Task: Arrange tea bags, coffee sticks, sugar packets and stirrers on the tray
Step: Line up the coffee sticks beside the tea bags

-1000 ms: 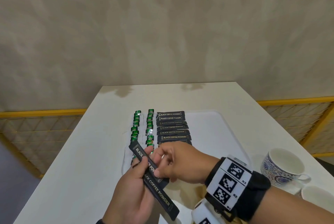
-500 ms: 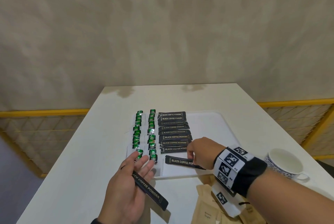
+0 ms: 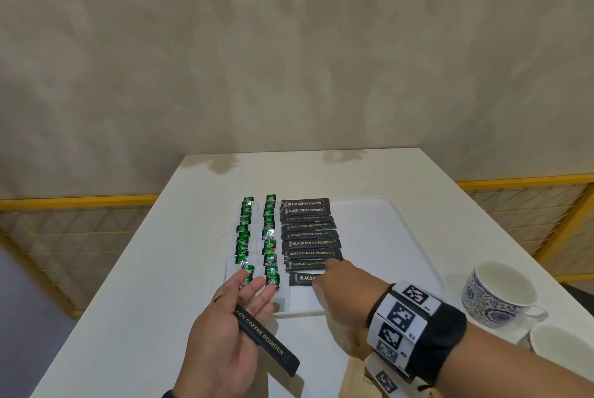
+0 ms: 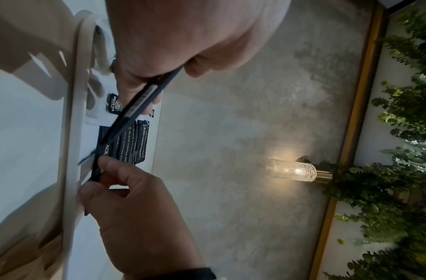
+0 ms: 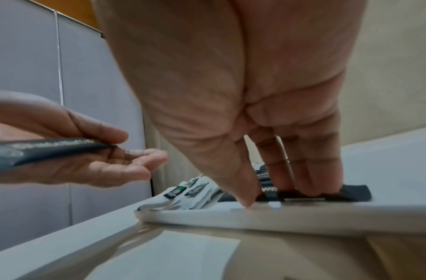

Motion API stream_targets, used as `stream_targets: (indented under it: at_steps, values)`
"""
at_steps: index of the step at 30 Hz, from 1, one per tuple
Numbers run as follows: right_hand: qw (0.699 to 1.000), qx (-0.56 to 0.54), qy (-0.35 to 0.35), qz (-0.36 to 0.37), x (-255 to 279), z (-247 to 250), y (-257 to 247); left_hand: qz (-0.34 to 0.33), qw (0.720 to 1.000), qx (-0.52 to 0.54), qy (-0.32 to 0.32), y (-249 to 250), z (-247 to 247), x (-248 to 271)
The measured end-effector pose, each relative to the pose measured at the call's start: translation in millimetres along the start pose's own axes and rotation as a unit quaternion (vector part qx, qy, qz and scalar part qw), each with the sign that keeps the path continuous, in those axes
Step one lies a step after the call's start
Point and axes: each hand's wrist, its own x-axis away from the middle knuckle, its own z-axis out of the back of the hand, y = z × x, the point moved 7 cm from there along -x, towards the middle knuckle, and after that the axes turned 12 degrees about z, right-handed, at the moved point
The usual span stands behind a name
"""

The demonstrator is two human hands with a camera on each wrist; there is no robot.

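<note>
- Nearest, at the desk (image 3: 135,269) front edge before the tray (image 3: 379,227), lie brown paper packets (image 3: 356,378), partly under the right forearm.
- The left hand (image 3: 231,333) hovers palm-up just off the tray's near-left corner, fingers loosely spread; one black coffee stick (image 3: 266,341) lies across the palm, held under the thumb, its long axis running diagonally from the fingers back toward the person.
- The right hand (image 3: 347,285) reaches over the tray's near rim, straight fingertips (image 5: 310,189) pressing flat on the nearest coffee stick (image 3: 300,278); that stick lies crosswise on the tray, long axis left to right.
- Beyond it, a column of coffee sticks (image 3: 308,232) runs toward the tray's far edge, each crosswise and close to its neighbours.
- Left of that column, two rows of green tea bags (image 3: 257,237) fill the tray's left side, up to its left rim.
- The tray's right half is bare white surface.
- Right of the tray, near the desk edge, stand a patterned cup (image 3: 498,294) and a second cup (image 3: 559,356), cut off by the frame.
- Past the tray's far rim, open desk runs to the wall (image 3: 289,60).
</note>
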Motion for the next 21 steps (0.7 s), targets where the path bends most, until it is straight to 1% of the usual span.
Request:
stream_targets:
  at_steps: [7,13,15,16,18,20,21]
  values:
    - [0.999,-0.042,0.009,-0.011,-4.3,2.8,0.5,-0.002,1.000,0.004,0.001,-2.8,2.2,-1.5]
    - [0.999,-0.037,0.012,-0.006,-7.0,3.3,1.4,0.003,1.000,0.011,0.000,-1.1,3.9,-2.1]
    - [0.999,-0.046,0.022,-0.001,-6.7,3.4,2.4,0.001,1.000,0.015,0.001,-1.3,4.3,-2.4]
    - [0.997,-0.057,0.041,0.006,-5.8,5.2,2.4,-0.001,1.000,0.018,0.001,-1.1,4.0,-2.4]
    - [0.988,-0.109,0.106,0.027,0.0,15.5,0.6,-0.004,0.999,0.032,0.002,0.1,1.6,-0.1]
    - [0.964,-0.197,0.166,0.062,10.1,29.1,-7.3,-0.015,0.998,0.058,-0.005,1.8,-1.9,1.8]
    - [0.949,-0.245,0.177,0.087,15.5,34.7,-14.3,-0.022,0.997,0.073,-0.011,2.2,-3.9,2.4]
